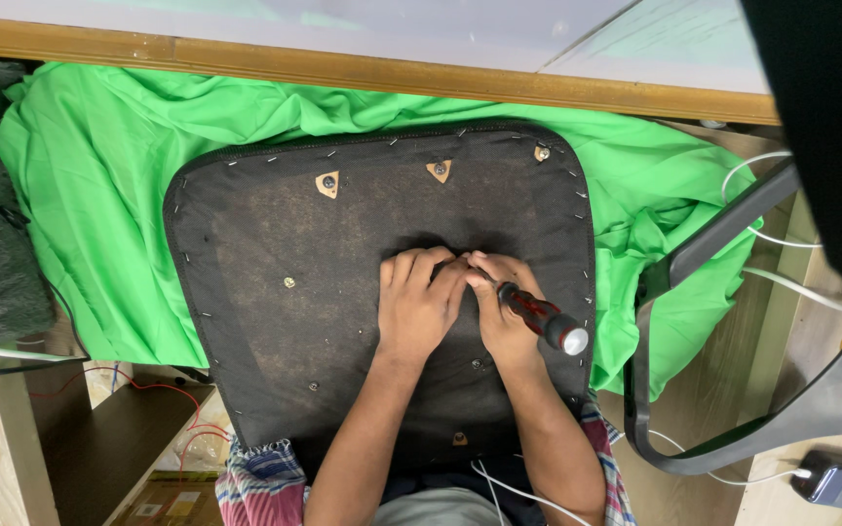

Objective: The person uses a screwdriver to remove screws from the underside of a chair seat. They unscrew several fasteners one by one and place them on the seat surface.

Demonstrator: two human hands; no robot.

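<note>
Green cloth (pixel 99 195) covers bench; upturned chair seat (pixel 275 292) lies on it, centre. Left hand (pixel 419 304) curled, steadying the tip; right hand (pixel 501 310) grips screwdriver (pixel 543 319). Risk: tip slips, jabs left fingers/fabric, bc hands are crowded.

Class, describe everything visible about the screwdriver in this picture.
The screwdriver has a red and black handle with a pale round butt end. It lies tilted, butt pointing lower right, tip end hidden under the fingers. The right hand grips it; the left hand closes in at its tip end. It sits over the dark fabric-covered seat underside.
</note>
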